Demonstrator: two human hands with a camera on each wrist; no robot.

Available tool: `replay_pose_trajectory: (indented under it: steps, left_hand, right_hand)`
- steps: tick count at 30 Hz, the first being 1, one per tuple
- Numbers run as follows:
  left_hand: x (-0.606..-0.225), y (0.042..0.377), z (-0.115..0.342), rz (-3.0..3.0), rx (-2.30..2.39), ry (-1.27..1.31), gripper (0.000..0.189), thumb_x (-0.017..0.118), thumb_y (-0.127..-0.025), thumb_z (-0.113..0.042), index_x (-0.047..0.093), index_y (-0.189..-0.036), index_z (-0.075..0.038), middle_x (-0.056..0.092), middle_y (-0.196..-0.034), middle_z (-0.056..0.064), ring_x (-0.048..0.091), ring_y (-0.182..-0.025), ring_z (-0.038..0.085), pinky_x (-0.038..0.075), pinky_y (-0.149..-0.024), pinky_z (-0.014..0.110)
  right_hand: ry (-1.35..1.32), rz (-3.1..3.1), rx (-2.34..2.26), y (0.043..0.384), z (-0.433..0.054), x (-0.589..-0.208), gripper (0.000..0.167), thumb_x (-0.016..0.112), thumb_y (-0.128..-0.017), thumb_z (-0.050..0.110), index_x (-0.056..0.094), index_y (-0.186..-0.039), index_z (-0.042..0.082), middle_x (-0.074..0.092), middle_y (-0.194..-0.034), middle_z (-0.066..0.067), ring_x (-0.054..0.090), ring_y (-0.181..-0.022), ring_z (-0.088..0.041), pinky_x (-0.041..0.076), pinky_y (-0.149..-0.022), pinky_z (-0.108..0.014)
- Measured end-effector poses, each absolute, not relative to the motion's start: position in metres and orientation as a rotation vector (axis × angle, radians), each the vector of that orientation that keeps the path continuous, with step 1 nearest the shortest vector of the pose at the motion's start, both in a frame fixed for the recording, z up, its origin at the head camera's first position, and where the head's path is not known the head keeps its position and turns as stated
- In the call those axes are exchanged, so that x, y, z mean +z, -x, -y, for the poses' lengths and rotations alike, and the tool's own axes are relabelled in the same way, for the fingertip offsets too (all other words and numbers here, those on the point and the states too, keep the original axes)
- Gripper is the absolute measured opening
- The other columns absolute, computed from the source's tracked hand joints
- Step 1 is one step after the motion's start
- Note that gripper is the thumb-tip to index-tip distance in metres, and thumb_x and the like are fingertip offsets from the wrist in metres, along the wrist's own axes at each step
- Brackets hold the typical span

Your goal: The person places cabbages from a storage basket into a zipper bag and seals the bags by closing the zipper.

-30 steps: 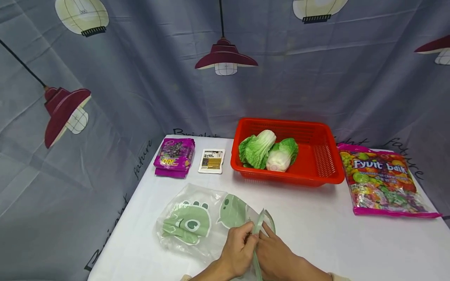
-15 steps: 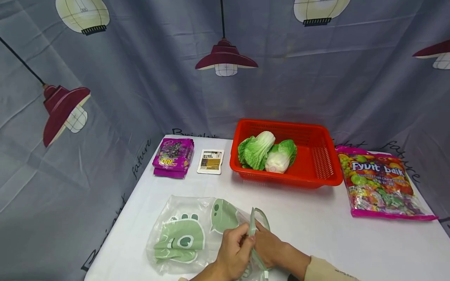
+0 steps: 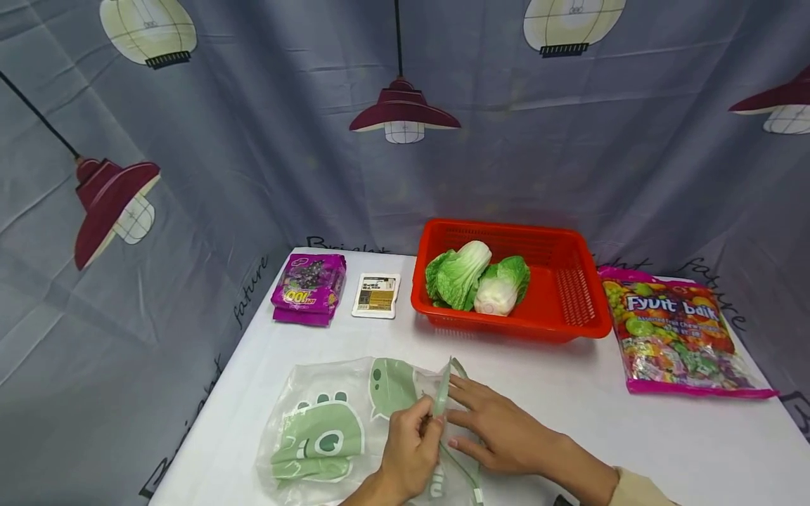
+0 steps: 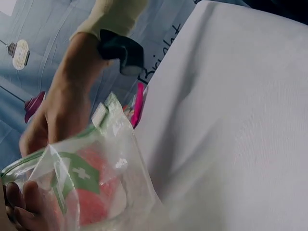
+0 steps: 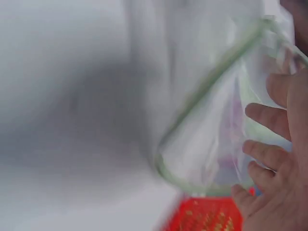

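A clear zip bag (image 3: 319, 439) with green dinosaur prints lies on the white table. My left hand (image 3: 408, 450) pinches its green-edged mouth between thumb and fingers. Just right of that edge is my right hand (image 3: 500, 430), fingers spread and fairly straight, tips at the mouth. From the left wrist, the bag (image 4: 113, 166) stands partly raised, with the left fingertips (image 4: 31, 202) seen at its lower left and the right hand (image 4: 65, 110) behind it. In the right wrist view the green rim (image 5: 207, 91) forms an open loop, and the right hand (image 5: 274, 168) has its fingertips beside it.
Behind the bag stands a red basket (image 3: 566, 288) holding two cabbages (image 3: 465, 274). A purple candy pack (image 3: 310, 287) and a small flat white packet (image 3: 376, 295) lie at the back left. On the right is a large fruit-chew bag (image 3: 683, 334). A grey printed curtain (image 3: 304, 154) surrounds the table.
My right hand has drawn back to the right from the bag's mouth, its fingers spreading. My left hand keeps pinching the edge; the bag has shifted slightly left in view.
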State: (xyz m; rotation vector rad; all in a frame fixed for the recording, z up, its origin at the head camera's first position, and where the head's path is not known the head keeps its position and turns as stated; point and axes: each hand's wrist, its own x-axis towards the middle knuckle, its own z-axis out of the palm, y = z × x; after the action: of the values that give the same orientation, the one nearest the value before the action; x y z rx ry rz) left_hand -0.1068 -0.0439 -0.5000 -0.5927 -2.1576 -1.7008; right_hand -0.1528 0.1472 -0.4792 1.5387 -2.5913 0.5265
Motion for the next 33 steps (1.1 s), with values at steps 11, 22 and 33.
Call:
replay_pose_trajectory:
  steps: [11,22,33]
  left_hand:
    - [-0.503,0.109,0.045,2.167,-1.672,0.504,0.033,0.055,-0.083,0.010,0.038,-0.067,-0.013,0.038,-0.046,-0.011,0.033,-0.040,-0.011,0.026,-0.031,0.013]
    - [-0.504,0.105,0.045,2.170,-1.695,0.498,0.033,0.054,-0.082,0.011,0.037,-0.066,-0.012,0.035,-0.045,-0.010,0.032,-0.040,-0.011,0.025,-0.031,0.013]
    - [-0.505,0.106,0.046,2.166,-1.704,0.547,0.032,0.053,-0.083,0.011,0.037,-0.067,-0.011,0.033,-0.045,-0.009,0.029,-0.041,-0.012,0.023,-0.031,0.012]
  right_hand:
    - [-1.261,2.511,0.639,0.205,-0.176,-0.430,0.048,0.073,-0.087,0.034,0.064,-0.132,0.018,0.049,-0.146,-0.005,0.036,-0.138,-0.032,0.036,-0.104,-0.055]
    - [-0.539,2.730,0.675,0.306,-0.179,-0.425,0.069,0.054,-0.094,0.054,0.046,-0.145,0.007,0.038,-0.149,-0.023,0.034,-0.136,-0.044,0.031,-0.104,-0.063]
    - [0.045,3.291,0.511,0.339,-0.159,-0.429,0.096,0.028,-0.092,0.073,-0.001,-0.157,0.008,0.003,-0.154,-0.038,0.022,-0.130,-0.065,0.034,-0.090,-0.074]
